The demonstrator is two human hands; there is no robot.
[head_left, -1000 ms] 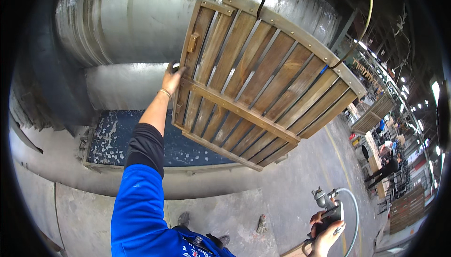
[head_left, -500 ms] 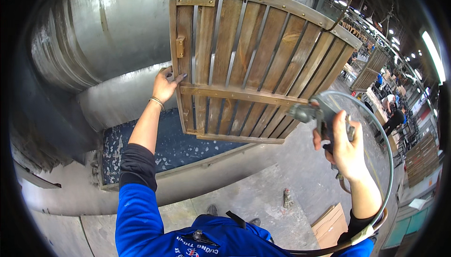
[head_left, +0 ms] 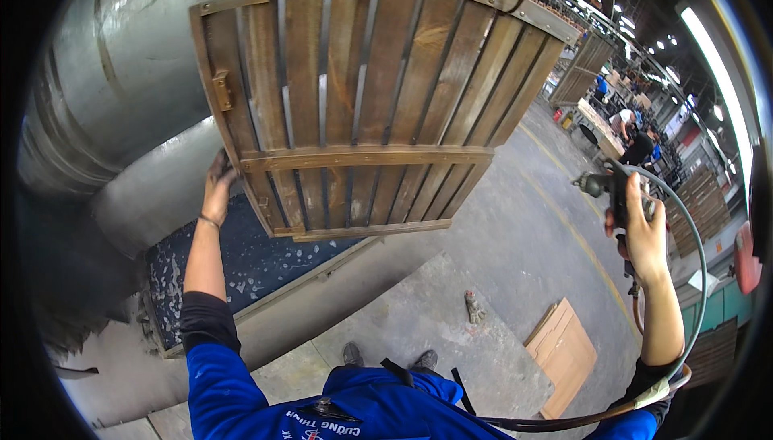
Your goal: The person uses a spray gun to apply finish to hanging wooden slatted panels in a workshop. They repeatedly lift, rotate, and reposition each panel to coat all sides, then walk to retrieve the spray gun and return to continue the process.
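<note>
Left fingers (head_left: 219,171) touch the panel (head_left: 362,156) at its left edge; right fingers (head_left: 635,196) hold a spray gun (head_left: 618,189) farther right, apart from it.

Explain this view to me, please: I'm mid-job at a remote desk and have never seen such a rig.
There is no robot here: these are a person's own bare hands. The one view comes from a fisheye camera on that person's head, looking down, so straight edges bend. The left hand is at the left edge of a slatted wooden panel; whether it grips or only touches is hard to tell. The right hand holds a spray gun, apart from the panel, with a hose running from it. Below the panel is a dark blue surface with pale blotches. On the concrete floor to the right lie flat brown sheets. Other people show in the background, upper right.
</note>
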